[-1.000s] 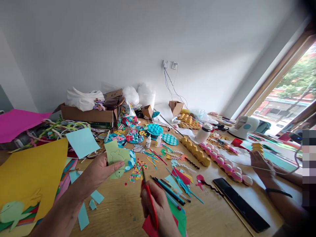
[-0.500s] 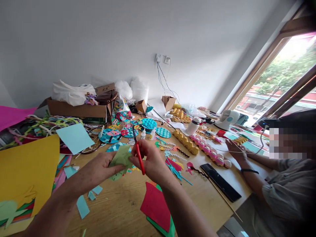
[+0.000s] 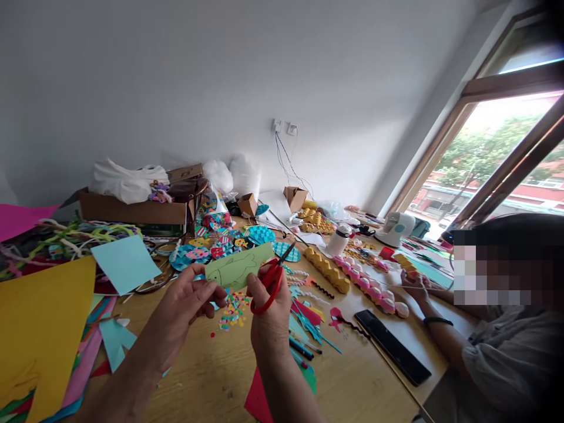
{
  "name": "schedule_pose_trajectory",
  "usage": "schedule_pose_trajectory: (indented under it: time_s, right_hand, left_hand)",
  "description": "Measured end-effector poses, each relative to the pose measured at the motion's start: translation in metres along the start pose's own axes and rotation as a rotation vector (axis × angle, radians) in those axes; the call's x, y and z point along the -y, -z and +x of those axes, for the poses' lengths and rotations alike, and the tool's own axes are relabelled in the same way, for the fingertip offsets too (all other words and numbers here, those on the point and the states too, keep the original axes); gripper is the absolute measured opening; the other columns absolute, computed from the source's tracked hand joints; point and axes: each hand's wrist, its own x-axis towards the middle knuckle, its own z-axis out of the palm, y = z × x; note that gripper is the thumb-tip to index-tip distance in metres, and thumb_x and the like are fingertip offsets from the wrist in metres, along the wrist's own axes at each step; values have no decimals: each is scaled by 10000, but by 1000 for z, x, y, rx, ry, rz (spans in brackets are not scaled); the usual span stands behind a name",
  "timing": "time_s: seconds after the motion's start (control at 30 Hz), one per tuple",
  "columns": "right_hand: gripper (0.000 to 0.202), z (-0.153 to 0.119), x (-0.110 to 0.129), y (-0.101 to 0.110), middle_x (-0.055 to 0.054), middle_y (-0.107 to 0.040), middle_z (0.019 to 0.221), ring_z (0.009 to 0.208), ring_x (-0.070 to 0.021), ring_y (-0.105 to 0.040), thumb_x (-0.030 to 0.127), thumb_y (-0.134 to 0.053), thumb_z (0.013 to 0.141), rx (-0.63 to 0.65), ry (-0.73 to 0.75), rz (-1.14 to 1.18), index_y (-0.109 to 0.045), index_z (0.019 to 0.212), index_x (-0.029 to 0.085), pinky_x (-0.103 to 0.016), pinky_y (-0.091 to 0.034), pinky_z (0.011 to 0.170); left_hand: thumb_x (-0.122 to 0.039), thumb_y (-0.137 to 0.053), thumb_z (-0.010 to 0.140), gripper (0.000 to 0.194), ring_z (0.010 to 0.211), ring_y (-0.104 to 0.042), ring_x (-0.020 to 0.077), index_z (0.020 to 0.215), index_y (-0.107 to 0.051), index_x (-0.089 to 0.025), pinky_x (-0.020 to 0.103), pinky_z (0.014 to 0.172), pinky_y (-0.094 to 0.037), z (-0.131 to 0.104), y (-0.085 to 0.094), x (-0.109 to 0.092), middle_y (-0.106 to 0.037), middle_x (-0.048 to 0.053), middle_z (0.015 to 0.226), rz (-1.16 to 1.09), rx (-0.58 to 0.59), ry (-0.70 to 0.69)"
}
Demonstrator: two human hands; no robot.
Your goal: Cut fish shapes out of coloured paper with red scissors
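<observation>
A light green strip of paper [image 3: 238, 267] with a fish outline drawn on it is stretched between my hands above the table. My left hand [image 3: 191, 294] pinches its left end between thumb and fingers. In my right hand [image 3: 271, 311] are red-handled scissors [image 3: 274, 288], their dark blades pointing up and right, away from the paper. The right thumb also touches the paper's lower right part. Small colourful paper dots [image 3: 233, 310] lie on the table just below the strip.
Yellow card [image 3: 44, 317] and a light blue sheet [image 3: 126, 264] lie at the left. A dark phone [image 3: 392, 346] and a wooden stick [image 3: 396, 382] are at the right, near a co-worker's hand [image 3: 414, 285]. Behind stand a white bottle [image 3: 338, 241] and a cardboard box [image 3: 132, 211].
The green paper has been opened out and turned so its fish drawing faces me. The scissors have swung to point up and right. The co-worker's hands have shifted.
</observation>
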Motion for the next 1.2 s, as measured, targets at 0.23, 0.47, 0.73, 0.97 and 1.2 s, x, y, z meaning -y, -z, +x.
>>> schedule_pose_trajectory:
  time_s: [0.23, 0.47, 0.73, 0.97, 1.2]
  right_hand:
    - [228, -10, -9, -7, 40, -464, 712, 589, -110, -433, 304, -667, 689, 33, -84, 54, -502, 811, 204, -225, -374, 538]
    - [218, -19, 1, 16, 39, -480, 643, 569, -120, -418, 387, -621, 778, 255, -195, -190, -513, 768, 198, -226, -359, 531]
    - [409, -37, 35, 50, 43, -357, 556, 553, -112, -298, 475, -566, 852, 714, -324, -691, -420, 592, 195, -235, -217, 473]
    - [324, -34, 29, 49, 43, -385, 582, 541, -101, -305, 383, -559, 866, 778, -425, -712, -457, 625, 192, -219, -220, 452]
    - [323, -35, 23, 49, 37, -405, 550, 489, -97, -328, 392, -499, 887, 760, -463, -607, -454, 629, 202, -218, -225, 431]
  left_hand:
    - [-352, -723, 712, 193, 594, -608, 157, 779, -676, -176, 240, 510, -441, 6, -6, 8, -696, 2, 631, 60, -41, -50]
    - [-338, -675, 640, 153, 481, -564, 156, 581, -626, -206, 257, 485, -448, 9, 2, -4, -653, -17, 479, 270, -159, -109]
    - [-346, -647, 635, 175, 457, -568, 162, 534, -630, -203, 256, 440, -460, 6, 9, -11, -658, 7, 472, 357, -101, -72]
    - [-336, -626, 679, 177, 479, -602, 153, 588, -665, -189, 239, 448, -477, 4, 8, -11, -671, 6, 508, 344, -8, -44]
    - [-334, -632, 688, 146, 461, -624, 151, 638, -631, -198, 238, 445, -492, 3, 8, -11, -672, -16, 497, 339, 28, -24]
